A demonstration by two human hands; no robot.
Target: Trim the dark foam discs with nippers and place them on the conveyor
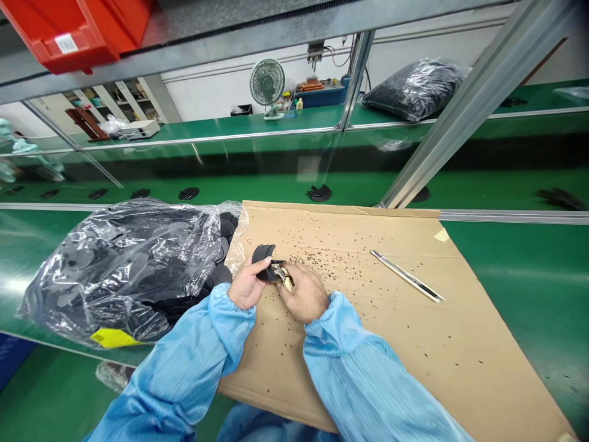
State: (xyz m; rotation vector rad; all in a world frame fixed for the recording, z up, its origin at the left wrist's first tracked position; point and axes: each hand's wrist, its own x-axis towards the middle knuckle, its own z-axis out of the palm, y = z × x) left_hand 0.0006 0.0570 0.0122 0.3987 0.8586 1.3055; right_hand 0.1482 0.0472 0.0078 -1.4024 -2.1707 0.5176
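My left hand (247, 283) is closed on a few curved black plastic parts (263, 253), fanned together just above the cardboard sheet (391, 344). In my right hand (304, 293) are small cutting pliers (284, 277) with pale handles, their metal jaws against the edge of the black parts. My fingers partly hide the jaws, so whether they are closed cannot be seen. Many tiny black scraps (317, 258) lie scattered over the cardboard around my hands. To the right rests a slim utility knife (407, 276), lying at a slant.
A large clear plastic bag (119, 264) full of black parts lies left of the cardboard. Behind it, small piles of black parts (319, 193) sit along the green belt. A slanted metal post (464, 116) rises at right; an orange-red bin (83, 37) is overhead.
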